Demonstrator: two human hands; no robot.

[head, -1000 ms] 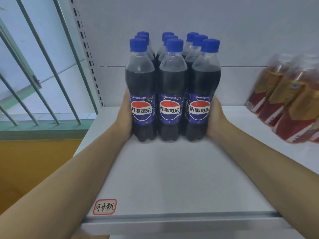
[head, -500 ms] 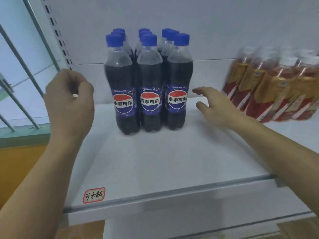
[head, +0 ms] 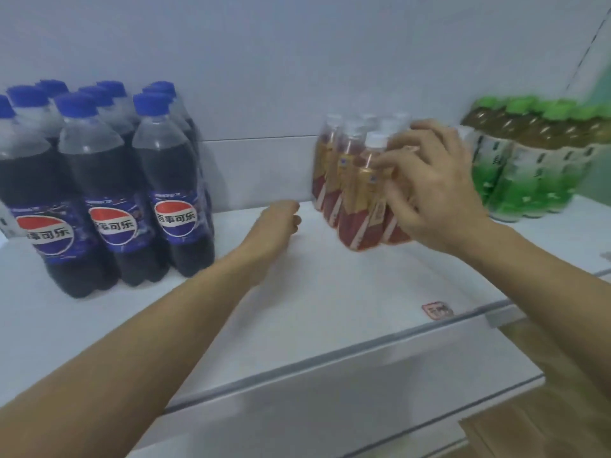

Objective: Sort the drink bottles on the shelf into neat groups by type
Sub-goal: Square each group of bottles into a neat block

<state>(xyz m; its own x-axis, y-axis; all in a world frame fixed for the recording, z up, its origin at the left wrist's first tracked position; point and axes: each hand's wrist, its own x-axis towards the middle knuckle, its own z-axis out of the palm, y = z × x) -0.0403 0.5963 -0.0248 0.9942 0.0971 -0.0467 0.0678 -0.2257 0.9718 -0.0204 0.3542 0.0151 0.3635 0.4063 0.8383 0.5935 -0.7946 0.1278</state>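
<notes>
White shelf (head: 198,325) carries a small red label (head: 437,310) near its front edge. Beyond it, the left hand (head: 276,226) rests loosely curled on the shelf, holding nothing, while the right hand's (head: 436,190) spread fingers (head: 393,163) touch the red-and-gold bottles (head: 350,180). Cola bottles (head: 109,180) stand grouped at left, green-capped bottles (head: 535,153) at far right.

There are nine cola bottles (head: 102,193), two hands, one shelf (head: 297,309) and one small red sticker (head: 437,310).
</notes>
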